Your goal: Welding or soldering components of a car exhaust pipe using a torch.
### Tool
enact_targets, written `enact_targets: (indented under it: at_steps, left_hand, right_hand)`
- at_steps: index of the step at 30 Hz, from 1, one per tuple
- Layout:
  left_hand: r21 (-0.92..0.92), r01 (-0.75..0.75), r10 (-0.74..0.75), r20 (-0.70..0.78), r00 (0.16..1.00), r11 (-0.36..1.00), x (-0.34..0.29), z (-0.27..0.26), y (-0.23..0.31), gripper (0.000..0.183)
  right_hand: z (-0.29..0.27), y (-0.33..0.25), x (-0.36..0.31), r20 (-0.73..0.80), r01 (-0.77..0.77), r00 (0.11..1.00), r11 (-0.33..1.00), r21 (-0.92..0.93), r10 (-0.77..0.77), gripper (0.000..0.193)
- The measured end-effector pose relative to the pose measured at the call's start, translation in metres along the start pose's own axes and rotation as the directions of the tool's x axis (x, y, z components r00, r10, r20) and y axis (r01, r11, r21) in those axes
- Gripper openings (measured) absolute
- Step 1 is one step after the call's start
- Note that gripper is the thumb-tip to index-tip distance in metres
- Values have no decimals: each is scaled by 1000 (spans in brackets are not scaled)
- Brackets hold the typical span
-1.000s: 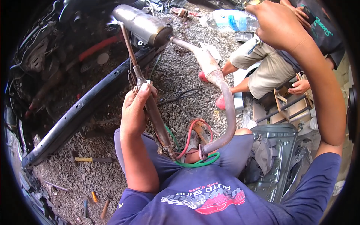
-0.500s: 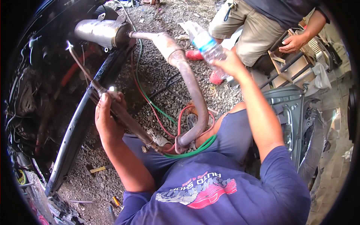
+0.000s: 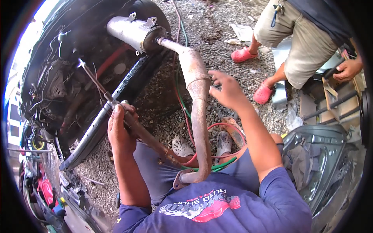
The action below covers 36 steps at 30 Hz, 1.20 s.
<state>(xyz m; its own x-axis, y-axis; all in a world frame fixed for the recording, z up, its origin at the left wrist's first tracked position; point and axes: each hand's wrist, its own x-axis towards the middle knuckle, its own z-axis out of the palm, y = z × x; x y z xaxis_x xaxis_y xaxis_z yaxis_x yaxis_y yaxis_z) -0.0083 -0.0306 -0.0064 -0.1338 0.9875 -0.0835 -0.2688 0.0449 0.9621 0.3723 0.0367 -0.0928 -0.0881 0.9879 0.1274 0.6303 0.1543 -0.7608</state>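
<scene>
My left hand [image 3: 122,130] is wrapped round the handle of a gas torch [image 3: 142,134], its thin tube slanting up and away to a bright tip. Red and green hoses run from the torch's near end across my lap. A rusty exhaust pipe [image 3: 201,132] stands in front of me, its flange [image 3: 178,180] close to my shirt. Farther up, it joins a swollen canister section [image 3: 193,70] and a silver muffler [image 3: 130,33]. My right hand [image 3: 229,91] holds nothing; its fingers are spread just right of the canister section, and I cannot tell whether they touch it.
A dark car body with a long sill [image 3: 105,116] lies to the left. Another person in khaki shorts [image 3: 316,46] and pink clogs [image 3: 243,55] stands at the far right. Near me on the right lie a grey car panel [image 3: 316,143] and a wooden frame [image 3: 334,95]. Gravel [image 3: 217,42] covers the ground.
The clear plastic bottle has left my right hand and is out of view. That hand has opened and moved beside the pipe. My left hand keeps hold of the torch.
</scene>
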Motion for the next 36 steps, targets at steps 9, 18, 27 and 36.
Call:
enact_targets:
  at_steps: [9,18,27,36]
  left_hand:
    - [162,20,-15,-27,1000,987,24,59,-25,36]
    - [153,113,-114,0,993,982,22,67,-57,35]
    - [-45,271,-272,-1,962,961,5,65,-64,38]
    - [-21,325,-322,92,942,946,3,73,-55,33]
  right_hand:
    - [29,-18,-30,308,132,936,982,135,-168,54]
    - [44,-9,-34,264,193,918,914,356,-296,51]
    - [71,-43,-44,-77,639,768,756,142,-635,72]
    - [84,-54,-57,-198,745,662,664,67,-723,61]
